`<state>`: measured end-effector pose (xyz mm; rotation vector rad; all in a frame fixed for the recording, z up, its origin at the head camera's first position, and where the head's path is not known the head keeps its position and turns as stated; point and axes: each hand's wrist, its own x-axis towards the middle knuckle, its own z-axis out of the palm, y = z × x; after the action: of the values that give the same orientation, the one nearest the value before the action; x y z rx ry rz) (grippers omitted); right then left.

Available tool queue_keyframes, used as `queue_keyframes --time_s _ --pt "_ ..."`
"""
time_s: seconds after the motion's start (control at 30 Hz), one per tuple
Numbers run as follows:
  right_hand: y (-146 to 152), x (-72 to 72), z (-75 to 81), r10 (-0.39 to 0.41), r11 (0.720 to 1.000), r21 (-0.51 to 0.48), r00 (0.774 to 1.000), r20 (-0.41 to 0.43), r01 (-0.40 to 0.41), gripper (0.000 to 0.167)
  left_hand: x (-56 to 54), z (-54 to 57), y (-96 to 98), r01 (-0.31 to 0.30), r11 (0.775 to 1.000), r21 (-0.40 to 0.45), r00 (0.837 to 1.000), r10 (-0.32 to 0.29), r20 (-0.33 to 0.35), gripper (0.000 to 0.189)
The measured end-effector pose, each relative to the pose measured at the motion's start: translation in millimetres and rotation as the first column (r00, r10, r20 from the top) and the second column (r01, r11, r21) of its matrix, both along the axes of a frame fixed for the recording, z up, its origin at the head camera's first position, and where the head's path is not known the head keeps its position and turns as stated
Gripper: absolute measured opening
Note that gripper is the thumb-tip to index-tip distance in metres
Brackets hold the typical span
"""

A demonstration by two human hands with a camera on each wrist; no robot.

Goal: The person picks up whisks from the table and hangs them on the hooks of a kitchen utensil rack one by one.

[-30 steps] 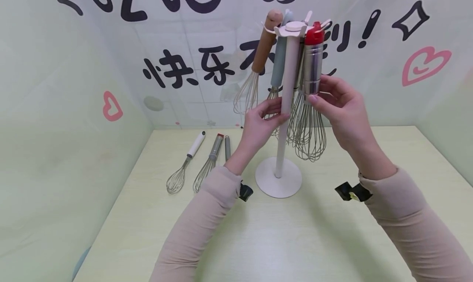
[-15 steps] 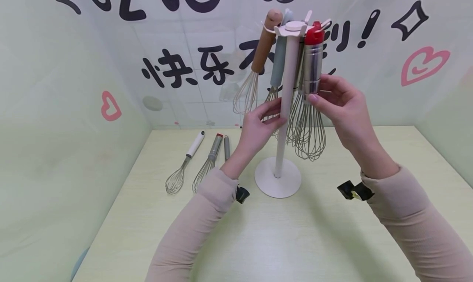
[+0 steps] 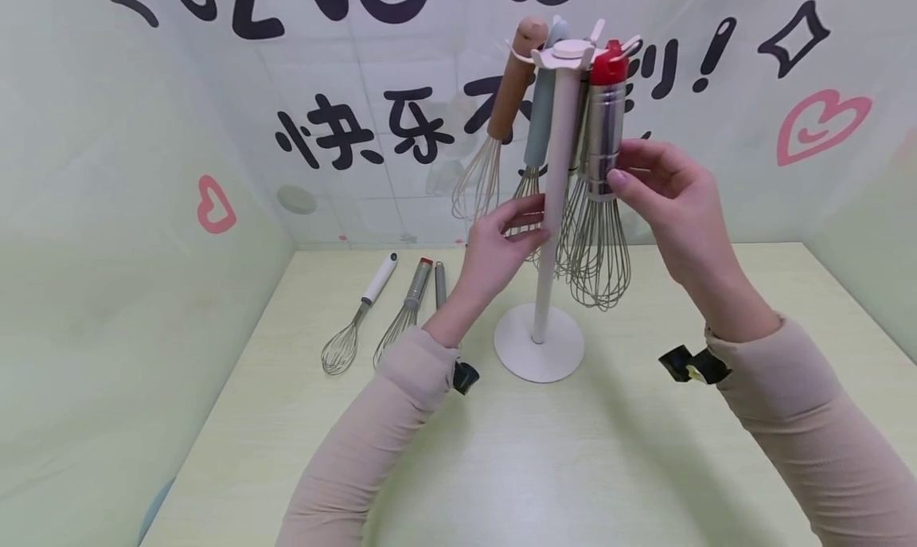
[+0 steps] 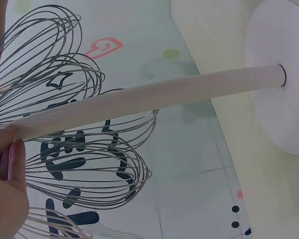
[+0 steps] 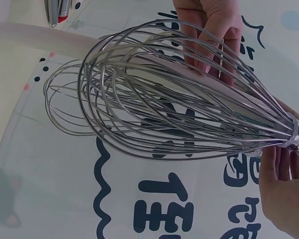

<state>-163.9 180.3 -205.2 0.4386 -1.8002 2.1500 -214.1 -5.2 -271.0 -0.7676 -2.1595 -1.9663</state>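
Observation:
A white stand point(image 3: 562, 149) with a round base and a crown of hooks stands upright on the table. My left hand point(image 3: 501, 240) holds its pole point(image 4: 139, 102) between thumb and fingers. A steel whisk point(image 3: 606, 133) with a red-topped handle hangs from the right-hand hooks. At the lower end of that handle is my right hand point(image 3: 677, 205), thumb at its near right edge, fingers partly hidden behind. In the right wrist view its wire loops point(image 5: 164, 99) spread before the pole. A brown-handled whisk point(image 3: 512, 93) and a pale blue-handled whisk point(image 3: 540, 121) hang on the left; another steel whisk is partly hidden.
Left of the stand, a white-handled whisk point(image 3: 378, 280), a steel whisk with a red end point(image 3: 415, 288) and a grey handle point(image 3: 440, 280) lie on the table point(image 3: 544, 467). My left arm partly covers them. A printed cloth wall point(image 3: 372, 205) rises behind.
My right hand has shifted slightly right, its thumb sliding up from the front of the handle to its right edge. The whisk stays hanging; my left hand remains at the pole.

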Motion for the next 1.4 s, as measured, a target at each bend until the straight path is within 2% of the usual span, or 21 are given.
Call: queue_keyframes --time_s 0.23,0.57,0.73,0.97,1.1,1.23,1.33,1.4 --pt "4.0 -0.5 4.6 0.016 0.999 -0.029 0.999 -0.028 -0.017 0.022 3.0 1.2 -3.5 -0.022 0.998 -0.052 1.0 0.022 0.006 0.039" --pt "10.9 -3.9 21.5 -0.047 0.997 -0.062 0.997 -0.054 0.044 0.023 5.6 -1.7 -16.1 -0.036 0.989 -0.14 0.998 0.042 0.039 0.034" --pt "11.9 -5.4 33.2 -0.105 0.994 -0.031 0.991 -0.089 0.102 0.023 5.4 -6.7 -30.2 -0.044 0.975 -0.216 0.997 0.057 0.054 0.033" --pt "7.9 -6.1 50.2 -0.159 0.987 0.009 0.975 -0.155 0.163 0.032 3.1 -18.4 -51.4 -0.029 0.943 -0.333 0.989 0.075 0.126 0.034" --pt "4.2 -9.1 58.5 -0.18 0.98 0.054 0.969 -0.17 0.191 0.036 -0.5 -26.4 -62.7 -0.041 0.931 -0.363 0.987 0.093 0.128 0.034" --pt "-0.1 -12.8 64.7 -0.189 0.974 0.093 0.964 -0.185 0.209 0.041 -3.7 -32.4 -73.7 -0.068 0.929 -0.365 0.987 0.116 0.112 0.034" --pt "-3.6 -16.1 68.0 -0.197 0.963 0.143 0.959 -0.203 0.228 0.043 -7.0 -36.4 -82.8 -0.087 0.924 -0.373 0.981 0.145 0.131 0.034" --pt "-6.3 -18.2 70.1 -0.21 0.947 0.198 0.954 -0.215 0.254 0.045 -9.5 -38.4 -89.1 -0.091 0.92 -0.382 0.974 0.162 0.159 0.035"
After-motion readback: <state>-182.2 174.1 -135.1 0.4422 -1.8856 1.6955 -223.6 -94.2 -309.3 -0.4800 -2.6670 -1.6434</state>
